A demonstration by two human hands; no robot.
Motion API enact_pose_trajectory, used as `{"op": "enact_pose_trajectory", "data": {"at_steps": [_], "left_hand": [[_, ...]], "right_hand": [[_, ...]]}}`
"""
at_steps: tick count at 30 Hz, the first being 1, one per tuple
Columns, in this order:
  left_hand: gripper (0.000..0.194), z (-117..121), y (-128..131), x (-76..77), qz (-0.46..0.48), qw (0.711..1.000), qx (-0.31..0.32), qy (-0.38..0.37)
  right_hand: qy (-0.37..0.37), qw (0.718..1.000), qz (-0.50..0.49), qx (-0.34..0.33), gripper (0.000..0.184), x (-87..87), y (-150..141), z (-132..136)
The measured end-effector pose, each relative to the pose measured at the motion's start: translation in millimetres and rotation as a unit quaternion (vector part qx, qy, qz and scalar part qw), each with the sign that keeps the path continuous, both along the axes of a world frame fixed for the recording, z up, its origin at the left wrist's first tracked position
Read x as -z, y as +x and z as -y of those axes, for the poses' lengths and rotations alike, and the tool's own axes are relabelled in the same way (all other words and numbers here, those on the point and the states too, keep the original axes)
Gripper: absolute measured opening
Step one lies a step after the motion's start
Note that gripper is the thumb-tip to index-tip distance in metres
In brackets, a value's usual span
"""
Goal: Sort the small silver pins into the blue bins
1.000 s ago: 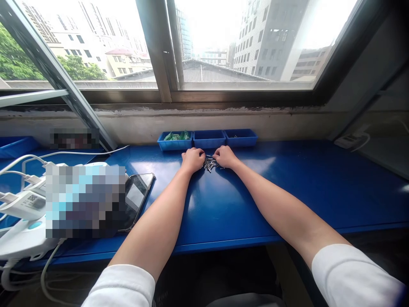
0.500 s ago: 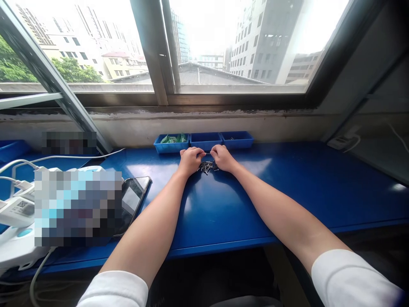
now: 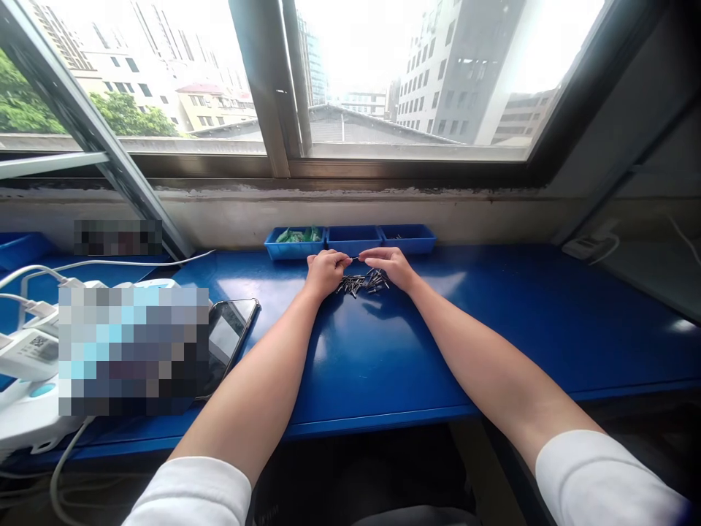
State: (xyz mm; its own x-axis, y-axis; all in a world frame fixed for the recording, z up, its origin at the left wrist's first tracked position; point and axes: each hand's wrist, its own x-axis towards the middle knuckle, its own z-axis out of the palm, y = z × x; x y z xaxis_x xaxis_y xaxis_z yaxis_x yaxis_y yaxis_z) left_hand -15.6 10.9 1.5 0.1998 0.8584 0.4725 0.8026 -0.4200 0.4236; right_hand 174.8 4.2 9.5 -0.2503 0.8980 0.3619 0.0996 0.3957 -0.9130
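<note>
My left hand (image 3: 327, 270) is closed in a pinch, holding one end of a thin dark metal rod (image 3: 355, 258) above the blue worktop. From the other side, my right hand (image 3: 391, 266) reaches the rod's far end with its thumb and finger, which are stretched fairly straight. The rod is too small to tell its exact kind. Under both hands lies a heap of small dark and silvery metal pins (image 3: 353, 285). A second cluster of similar metal pieces (image 3: 377, 281) shows below my right fingers.
Against the wall stand three joined blue bins: the left bin (image 3: 294, 249) holds green-and-white pieces, the right bin (image 3: 410, 247) a few small dark pieces. A phone (image 3: 233, 332) and a white power strip (image 3: 27, 416) with cables (image 3: 71, 460) occupy the left side. A blurred area hides part of them.
My right hand has shifted slightly right, its fingers going from curled to straighter, uncovering more metal pieces beneath. The left hand keeps its pinch almost in place.
</note>
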Motion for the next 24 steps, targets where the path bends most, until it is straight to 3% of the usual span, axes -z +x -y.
{"op": "enact_pose_trajectory", "data": {"at_steps": [4,7,9,13,17,24], "left_hand": [[0.029,2,1,-1.8,-0.003,1.000,-0.004,0.000],[0.034,0,0,-1.6,0.008,0.999,-0.040,-0.010],[0.034,-1,-1,-0.5,0.003,0.998,-0.052,-0.025],[0.042,0,-1,0.1,-0.029,0.998,-0.023,-0.056],[0.067,7,2,-3.1,-0.108,0.986,0.040,-0.117],[0.097,15,6,-2.9,-0.191,0.961,0.086,-0.178]], "right_hand": [[0.012,0.999,0.021,0.028,0.028,1.1,2,-3],[0.037,0.990,0.076,0.111,0.035,1.1,3,-6],[0.058,0.966,0.158,0.197,0.042,0.9,5,-7],[0.088,0.881,0.341,0.317,0.058,2.5,11,-13],[0.072,0.836,0.400,0.367,0.072,7.4,18,-21],[0.020,0.827,0.422,0.371,0.077,13.4,28,-28]]}}
